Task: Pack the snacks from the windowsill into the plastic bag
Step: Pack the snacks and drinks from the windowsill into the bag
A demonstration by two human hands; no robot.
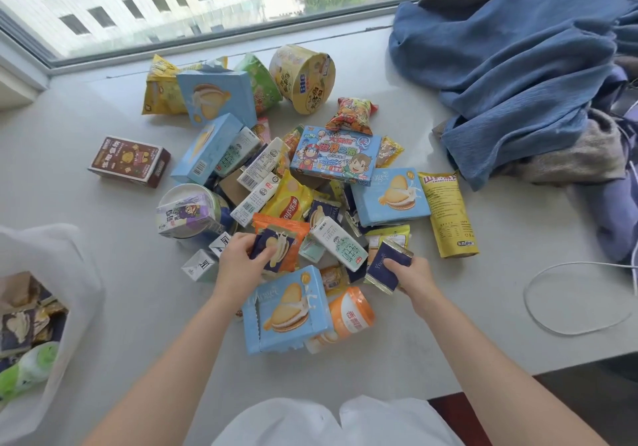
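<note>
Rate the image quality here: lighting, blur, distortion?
Head view: soft daylight from the window, shadows faint on the pale windowsill; wide-angle lens bends the window frame; small navy snack packet in the right hand reads sharp; white plastic bag at the left edge looks soft.

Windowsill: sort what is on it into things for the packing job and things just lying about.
For the job: snack pile; plastic bag at left, partly filled; dark blue packet in the right hand; biscuit packet in the left hand.

Lying about: blue cloth; white cable.
</note>
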